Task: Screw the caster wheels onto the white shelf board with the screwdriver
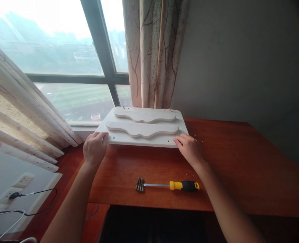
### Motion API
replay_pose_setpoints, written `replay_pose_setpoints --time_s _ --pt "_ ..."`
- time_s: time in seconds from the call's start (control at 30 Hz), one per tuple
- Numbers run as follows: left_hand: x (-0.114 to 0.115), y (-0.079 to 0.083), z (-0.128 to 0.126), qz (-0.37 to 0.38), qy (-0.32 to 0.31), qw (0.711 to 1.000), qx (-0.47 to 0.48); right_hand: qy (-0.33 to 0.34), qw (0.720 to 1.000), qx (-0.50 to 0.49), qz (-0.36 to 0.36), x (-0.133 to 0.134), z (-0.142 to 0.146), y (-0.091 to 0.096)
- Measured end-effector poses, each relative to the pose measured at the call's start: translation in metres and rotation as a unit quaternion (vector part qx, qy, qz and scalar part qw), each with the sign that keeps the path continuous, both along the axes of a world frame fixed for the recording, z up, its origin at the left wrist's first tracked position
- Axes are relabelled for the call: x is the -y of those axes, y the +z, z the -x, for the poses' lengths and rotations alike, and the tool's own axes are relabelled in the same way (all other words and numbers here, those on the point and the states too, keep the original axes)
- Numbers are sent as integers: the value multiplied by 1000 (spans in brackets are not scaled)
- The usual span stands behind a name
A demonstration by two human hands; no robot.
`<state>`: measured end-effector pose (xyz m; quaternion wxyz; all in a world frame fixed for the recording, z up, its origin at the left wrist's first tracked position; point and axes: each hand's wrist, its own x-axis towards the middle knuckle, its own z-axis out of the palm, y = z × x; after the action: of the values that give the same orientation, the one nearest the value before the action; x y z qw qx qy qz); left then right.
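White board (pixel 149 140) lies flat at far side of table (pixel 227 158), below window (pixel 63 50), far edge near curtain (pixel 154 50). Two wavy wooden pieces (pixel 142 129) rest on top, one behind other. My left hand (pixel 95 148) – fingers curled, gripping board's near left corner. My right hand (pixel 189 148) – fingers bent over near right corner, holding it. Nearer me: screwdriver (pixel 174 185), yellow-black handle, lying flat, tip at small cluster of screws (pixel 139 184).

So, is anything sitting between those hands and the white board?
Nothing visible. The left hand and right hand touch the white board at its near corners; the screwdriver and screws lie closer to the person, behind the hands.
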<state>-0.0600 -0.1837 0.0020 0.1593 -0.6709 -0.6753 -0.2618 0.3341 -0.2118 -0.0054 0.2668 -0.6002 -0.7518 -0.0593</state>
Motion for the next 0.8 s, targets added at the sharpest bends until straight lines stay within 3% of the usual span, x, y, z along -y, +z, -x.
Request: replay_pose_setpoints --time_s 0.8 --pt "35 3 -28 8 -24 999 -33 -20 999 34 -36 35 -33 -6"
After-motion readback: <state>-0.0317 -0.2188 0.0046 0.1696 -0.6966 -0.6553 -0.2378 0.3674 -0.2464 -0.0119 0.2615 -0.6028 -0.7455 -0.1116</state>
